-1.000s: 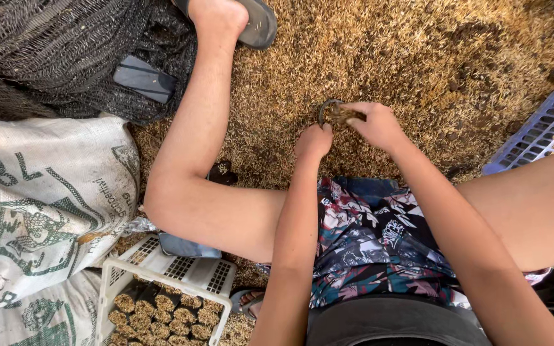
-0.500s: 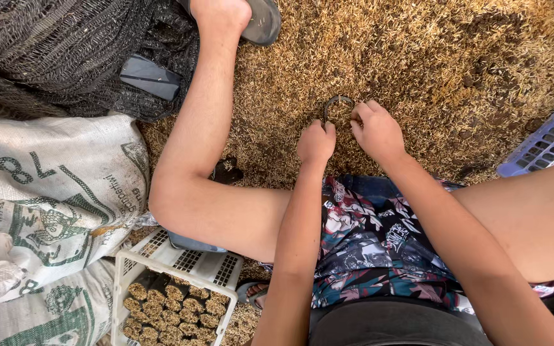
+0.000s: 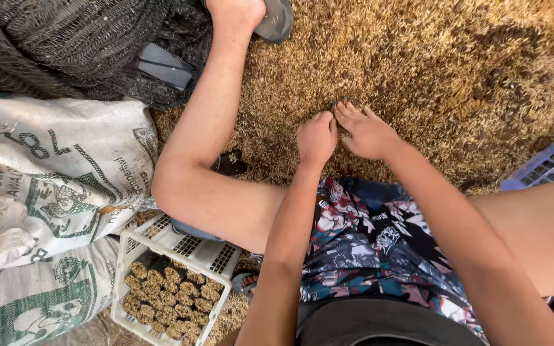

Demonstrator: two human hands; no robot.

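From the head camera I looked down at both hands pressed close together on the husk pile (image 3: 431,70), which filled the upper right of the frame; the left hand (image 3: 316,138) was curled knuckles-up, its grip closed into the husks, though I could not tell what it enclosed; the right hand (image 3: 367,131) lay just beside it, fingers (image 3: 352,110) stretched forward and touching the pile, its grip open and flat rather than clasping anything; whatever small thing sat between the two hands was hidden by husks and fingertips, so I could not name it.

At the lower left stood a white crate (image 3: 190,247), partly filled with rows of small round husk-packed plugs (image 3: 161,298); I judged that a fair share of the work was done, since those rows covered much of the crate's bottom, yet bare room near its upper wall suggested more was left to fill; the piece in hand was, in my reading, not yet finished, as both hands were on the pile and well apart from the crate.

Printed sacks (image 3: 46,173) lay at the left, dark netting (image 3: 65,45) at the upper left, and a blue crate (image 3: 549,163) showed at the right edge.
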